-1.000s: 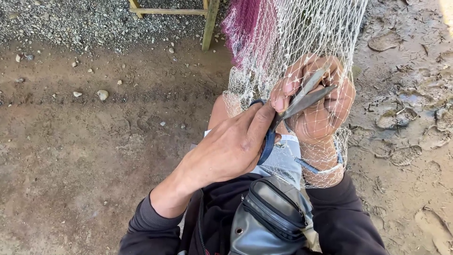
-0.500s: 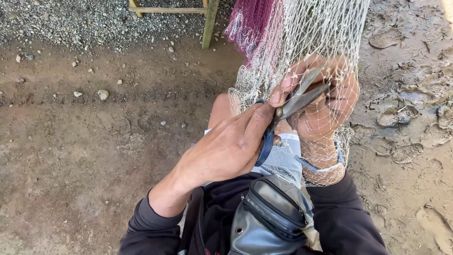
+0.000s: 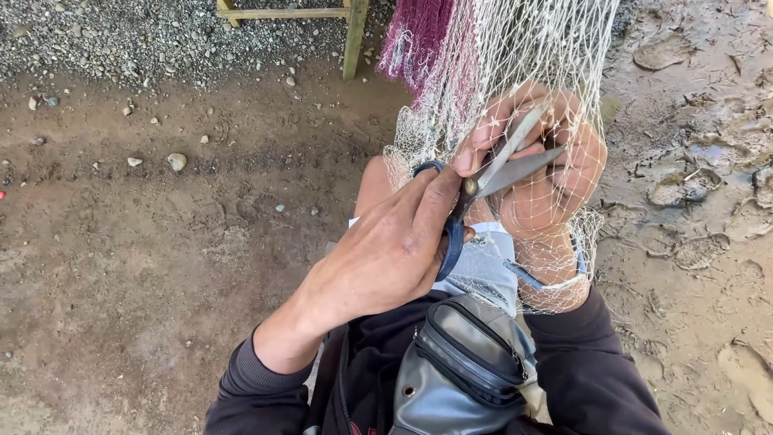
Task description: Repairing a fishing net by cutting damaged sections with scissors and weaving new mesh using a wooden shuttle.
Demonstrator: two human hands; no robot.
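Observation:
My left hand [image 3: 385, 251] grips blue-handled scissors [image 3: 509, 163], thumb through one loop, with the metal blades spread apart and pointing up and to the right. The blades lie against a white fishing net [image 3: 535, 44] that hangs from above. My right hand [image 3: 555, 197] is wrapped in that net and clutches a bunch of its mesh right at the blades. The net drapes over my right wrist and forearm, partly hiding them.
A purple net [image 3: 419, 36] hangs behind the white one. A wooden frame leg [image 3: 354, 36] stands on gravel [image 3: 121, 40] at the top. Wet, footprinted mud [image 3: 700, 201] lies on the right, packed dirt on the left. A black waist bag [image 3: 463, 366] sits on my lap.
The scissor blades have spread wider apart against the net. Both hands have stayed in nearly the same place.

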